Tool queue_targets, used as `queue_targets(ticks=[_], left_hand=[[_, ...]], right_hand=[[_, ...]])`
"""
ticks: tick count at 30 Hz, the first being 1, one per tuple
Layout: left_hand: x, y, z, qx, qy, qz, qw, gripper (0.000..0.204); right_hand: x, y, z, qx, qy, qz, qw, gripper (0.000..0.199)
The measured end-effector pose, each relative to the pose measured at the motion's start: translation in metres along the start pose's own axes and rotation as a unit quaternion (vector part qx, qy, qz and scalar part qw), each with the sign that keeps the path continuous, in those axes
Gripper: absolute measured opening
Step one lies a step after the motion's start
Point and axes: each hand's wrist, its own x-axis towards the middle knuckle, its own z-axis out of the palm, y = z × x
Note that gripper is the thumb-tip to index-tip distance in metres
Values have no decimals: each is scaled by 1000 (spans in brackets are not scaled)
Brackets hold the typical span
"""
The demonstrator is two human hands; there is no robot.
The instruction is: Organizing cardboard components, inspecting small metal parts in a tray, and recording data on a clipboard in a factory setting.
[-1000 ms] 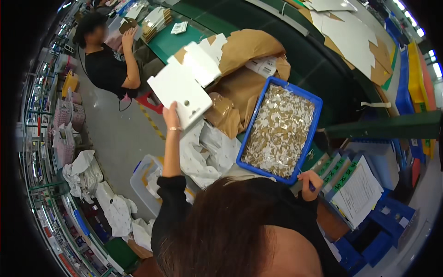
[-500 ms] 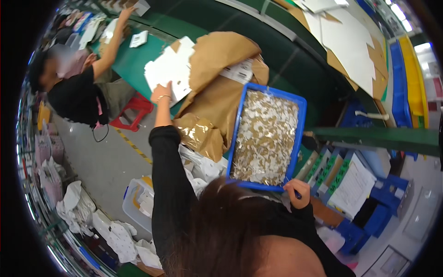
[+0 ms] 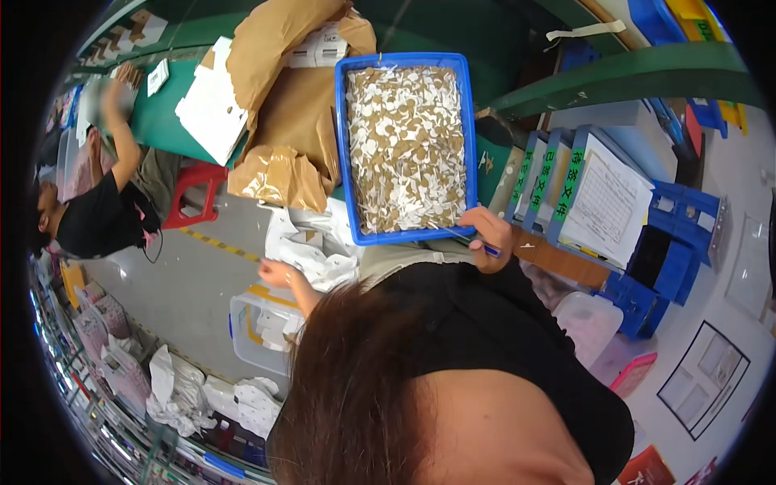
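1. Scraps (image 3: 408,145) of white and brown card fill the blue plastic tray (image 3: 471,153).
2. The right hand (image 3: 490,233) is at the tray's near right corner. Its fingers are curled around a thin tool (image 3: 492,251) with a purple-blue handle, and the tool points left along the tray's near edge.
3. The left hand (image 3: 277,273) is just beside the white patterned plastic bag (image 3: 303,242) and above the clear plastic box (image 3: 263,356). Its fingers look bent, but I cannot tell if they are closed.
4. Left of the tray is crumpled brown paper (image 3: 287,105). Past it, flat white card sheets (image 3: 212,109) lie on the green table (image 3: 158,113).
5. Right of the tray stand blue folders (image 3: 540,174) with green labels.
6. A co-worker (image 3: 93,214) in a black top is at the far left, by a red stool (image 3: 198,190).
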Motion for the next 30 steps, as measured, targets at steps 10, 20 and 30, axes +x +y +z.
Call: queue_targets(ticks=[10,20,30], left_hand=[[-218,-164,-75,94,-149,-166,970,21],[-286,-208,-115,73,-32,-175,981,21],[-298,-267,-102,5,-171,-296,940,19]], right_hand=[[-31,82,85,-195,-143,-25,970,17],[-27,118,100,-217,-266,-86,935,32],[-39,0,120,-125,-162,-118,972,34]])
